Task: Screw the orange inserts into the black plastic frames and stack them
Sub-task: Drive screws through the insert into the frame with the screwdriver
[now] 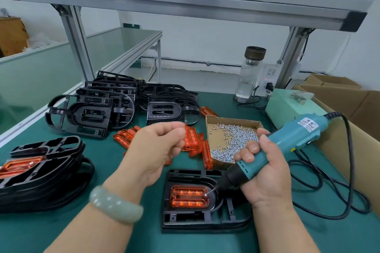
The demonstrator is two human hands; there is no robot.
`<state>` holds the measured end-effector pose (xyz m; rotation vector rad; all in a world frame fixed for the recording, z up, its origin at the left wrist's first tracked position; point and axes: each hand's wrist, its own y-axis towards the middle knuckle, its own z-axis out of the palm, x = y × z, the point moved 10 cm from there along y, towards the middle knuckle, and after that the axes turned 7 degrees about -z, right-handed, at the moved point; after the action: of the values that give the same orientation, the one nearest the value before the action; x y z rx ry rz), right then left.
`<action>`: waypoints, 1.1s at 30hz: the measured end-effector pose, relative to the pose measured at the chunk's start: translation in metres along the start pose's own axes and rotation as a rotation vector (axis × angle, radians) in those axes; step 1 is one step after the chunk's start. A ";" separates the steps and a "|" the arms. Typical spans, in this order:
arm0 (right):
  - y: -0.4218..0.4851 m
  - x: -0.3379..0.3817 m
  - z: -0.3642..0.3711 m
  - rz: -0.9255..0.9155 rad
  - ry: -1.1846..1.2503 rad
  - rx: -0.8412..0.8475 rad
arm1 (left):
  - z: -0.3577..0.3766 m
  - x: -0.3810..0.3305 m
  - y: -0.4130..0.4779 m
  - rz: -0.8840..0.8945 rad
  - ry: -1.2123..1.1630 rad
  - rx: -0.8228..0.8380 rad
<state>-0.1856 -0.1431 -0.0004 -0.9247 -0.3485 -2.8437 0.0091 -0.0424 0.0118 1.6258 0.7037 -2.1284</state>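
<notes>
Right hand: our right hand (265, 170) wraps round the screwdriver (287, 141), fingers curled tight on its teal body. The bit is down on a screw (205, 194) at the far right corner of the orange insert (189, 196).
Left hand: our left hand (156, 150) hovers above the work, thumb pressed to curled fingertips. Blur hides whether we pinch a screw there.
Work piece: the insert sits in the oval recess of the black frame (205, 217), which lies flat on the green mat (144, 238) just in front of us. Neither hand holds it down.
Slip risk: we judge the tool comes in tilted, so the bit may skip off the screw head and scar the orange plastic.
Spin risk: with the frame unheld, torque may twist it on the mat.
Overdrive risk: driving too long may strip the plastic or crack the insert.
Cord: the black cord (349, 170) loops beside the frame and could drag on the tool.
Clutter: the screw box (232, 119) and loose inserts (193, 139) lie just behind the frame, and a jerk could scatter them.
Stack: finished frames (41, 170) sit at our left, well apart.
</notes>
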 end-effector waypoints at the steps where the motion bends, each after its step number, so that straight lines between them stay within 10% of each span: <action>1: 0.000 0.000 0.001 -0.004 0.016 -0.005 | -0.009 0.004 -0.007 -0.012 -0.036 -0.013; 33: -0.016 -0.005 -0.008 -0.048 0.200 -0.214 | 0.002 0.035 -0.056 0.132 0.424 -0.034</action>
<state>-0.1891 -0.1297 -0.0126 -0.6624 -0.0448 -3.0279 -0.0334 0.0019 -0.0120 2.0681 0.7246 -1.6857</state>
